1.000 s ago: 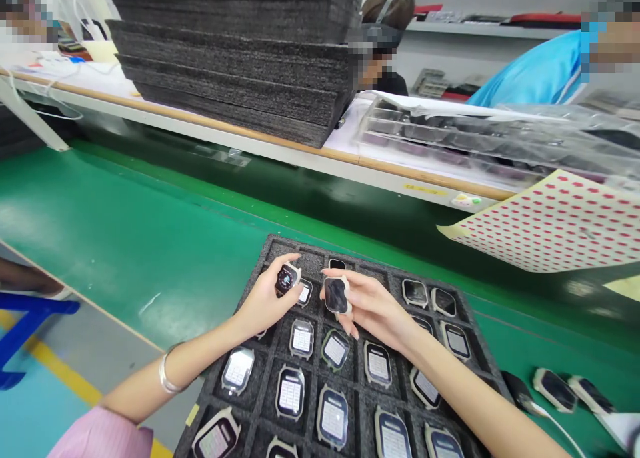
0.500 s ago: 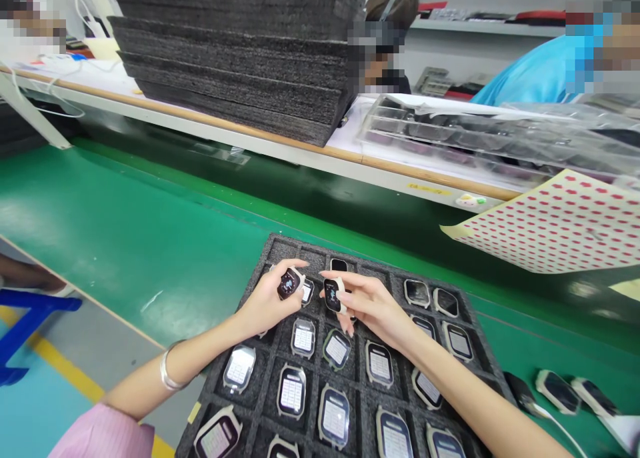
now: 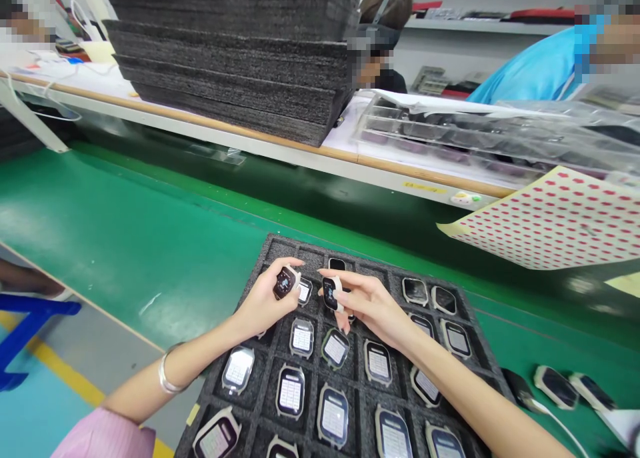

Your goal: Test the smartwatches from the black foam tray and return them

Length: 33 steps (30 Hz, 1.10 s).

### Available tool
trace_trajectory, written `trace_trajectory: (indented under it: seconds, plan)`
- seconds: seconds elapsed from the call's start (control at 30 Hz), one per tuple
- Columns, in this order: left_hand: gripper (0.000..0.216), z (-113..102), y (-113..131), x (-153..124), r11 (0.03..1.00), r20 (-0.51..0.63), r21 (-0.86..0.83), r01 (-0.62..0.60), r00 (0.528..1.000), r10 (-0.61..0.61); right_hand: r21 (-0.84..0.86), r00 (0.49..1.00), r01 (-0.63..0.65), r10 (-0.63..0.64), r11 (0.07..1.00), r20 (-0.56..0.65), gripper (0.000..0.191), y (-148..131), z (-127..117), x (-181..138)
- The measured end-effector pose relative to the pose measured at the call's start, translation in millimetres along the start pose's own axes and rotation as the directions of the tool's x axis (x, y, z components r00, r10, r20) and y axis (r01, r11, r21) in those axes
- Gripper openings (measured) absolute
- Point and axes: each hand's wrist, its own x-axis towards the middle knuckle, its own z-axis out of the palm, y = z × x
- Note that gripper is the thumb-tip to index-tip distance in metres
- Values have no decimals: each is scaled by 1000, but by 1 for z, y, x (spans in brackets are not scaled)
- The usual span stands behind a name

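Observation:
My left hand [image 3: 267, 298] is closed around a smartwatch body [image 3: 285, 282] without a strap, its dark screen lit with a small figure. In my right hand [image 3: 363, 301] a second smartwatch body [image 3: 330, 293] is gripped by its pale edge, screen turned toward the left. Both hands hover over the far part of a black foam tray [image 3: 357, 398], a short gap between them. Many compartments of the tray hold more strapless watches, such as a watch [image 3: 291, 390] with a white grid on its screen. The fingers partly cover the watches behind them.
The tray lies on a green work surface [image 3: 120, 225]. To its right are two more watches [image 3: 556, 386] and a white cable [image 3: 560, 428]. A raised shelf behind carries stacked black foam sheets [image 3: 225, 65] and clear plastic trays [image 3: 450, 131]. A red-dotted sheet [image 3: 555, 225] hangs at right. Co-workers sit beyond.
Both hands keep hold of their watches and stay over the same tray area. The held watches are turned slightly, and the whole view has shifted a little.

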Motion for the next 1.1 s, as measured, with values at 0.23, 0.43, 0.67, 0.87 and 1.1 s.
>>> trace_trajectory:
  seconds: [0.23, 0.43, 0.67, 0.87, 1.1]
  plan:
    - [44, 1, -3, 3, 1000, 9, 15, -3, 1000, 3, -24, 1000, 10, -9, 1000, 2, 50, 2, 0, 1]
    - [42, -1, 0, 3, 996, 31, 90, -19, 999, 16, -89, 1000, 11, -12, 996, -19, 49, 1, 3, 1]
    - [41, 0, 0, 2, 998, 24, 67, -18, 1000, 16, -130, 1000, 12, -14, 991, -17, 51, -1, 0, 0]
    - [40, -1, 3, 0, 999, 27, 21, -34, 999, 34, -137, 1000, 24, -25, 990, -7, 53, 0, -2, -1]
    - [38, -1, 2, -1, 1000, 34, -8, -4, 999, 4, -105, 1000, 7, -5, 994, 19, 51, 1, -1, -2]
